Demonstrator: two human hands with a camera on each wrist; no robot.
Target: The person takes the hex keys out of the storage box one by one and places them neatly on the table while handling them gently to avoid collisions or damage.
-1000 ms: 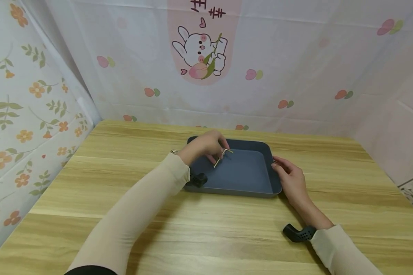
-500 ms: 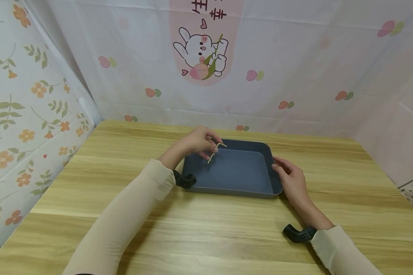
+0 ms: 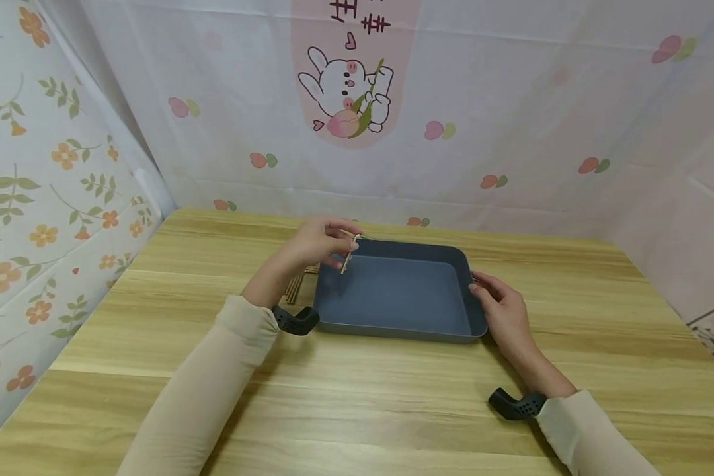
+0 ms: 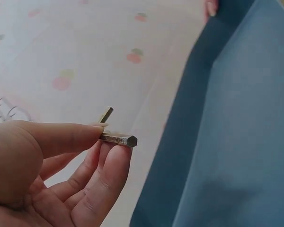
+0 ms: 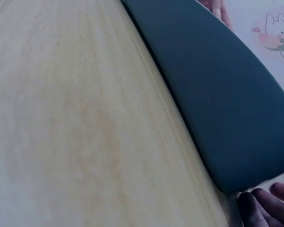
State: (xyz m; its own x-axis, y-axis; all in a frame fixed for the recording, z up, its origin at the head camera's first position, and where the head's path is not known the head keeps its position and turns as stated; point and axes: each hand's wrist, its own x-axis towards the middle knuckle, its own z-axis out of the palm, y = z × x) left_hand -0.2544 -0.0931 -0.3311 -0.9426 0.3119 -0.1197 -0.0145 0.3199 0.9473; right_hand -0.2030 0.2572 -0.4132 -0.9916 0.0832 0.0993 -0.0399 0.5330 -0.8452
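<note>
My left hand (image 3: 312,248) pinches an L-shaped, brass-coloured hex key (image 3: 349,256) between thumb and fingertips, above the back left part of a dark blue-grey tray (image 3: 401,294). In the left wrist view, the six-sided end of this hex key (image 4: 120,139) points out past the fingers, apart from the tray wall (image 4: 180,123). My right hand (image 3: 502,314) grips the tray's right side, thumb at the rim and fingers along the outside. Several more brass-coloured hex keys (image 3: 295,288) lie on the table left of the tray, partly hidden by my left hand and wrist.
The wood-grain table (image 3: 357,396) extends all round the tray. A white patterned cloth (image 3: 500,99) hangs behind the table, and a floral one (image 3: 65,198) hangs at the left. Each wrist wears a black mount, such as the right one (image 3: 517,403).
My left hand has moved left and a little back with the hex key, from over the tray's interior to its back left corner. The hex keys beside the tray have come into view.
</note>
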